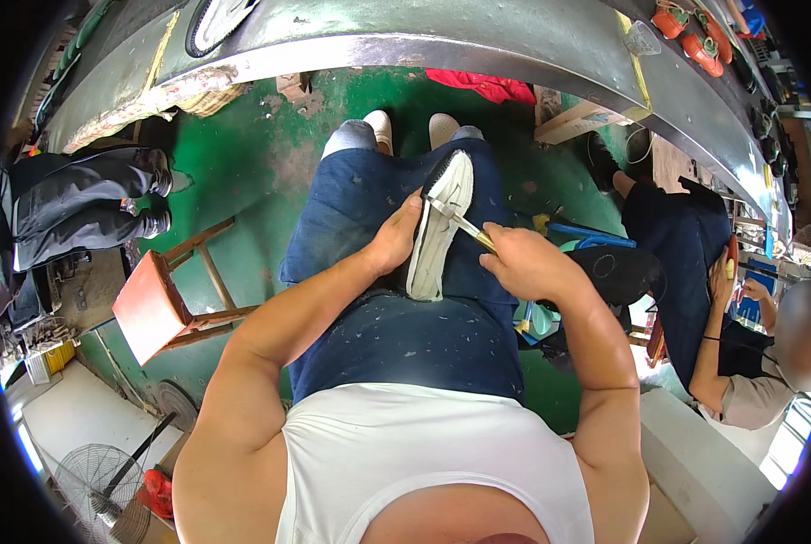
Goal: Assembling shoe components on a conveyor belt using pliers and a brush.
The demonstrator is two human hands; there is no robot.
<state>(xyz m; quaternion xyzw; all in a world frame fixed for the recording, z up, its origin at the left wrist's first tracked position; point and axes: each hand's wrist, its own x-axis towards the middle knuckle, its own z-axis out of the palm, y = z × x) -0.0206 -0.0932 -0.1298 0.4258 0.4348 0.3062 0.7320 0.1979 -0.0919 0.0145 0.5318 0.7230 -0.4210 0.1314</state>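
Note:
A shoe upper rests on my lap with its pale, whitish underside facing up and a dark edge round the toe end. My left hand grips its left side, the thumb lying near the rim. In my right hand is a slim hand tool with a light metal end and a yellowish handle; its exact kind cannot be made out. The tool's tip meets the underside, a little below the toe.
A long metal-topped bench curves across the far side, with another shoe piece and orange shoe forms on it. An orange-seated stool stands left. Co-workers sit at both sides. A fan is at lower left.

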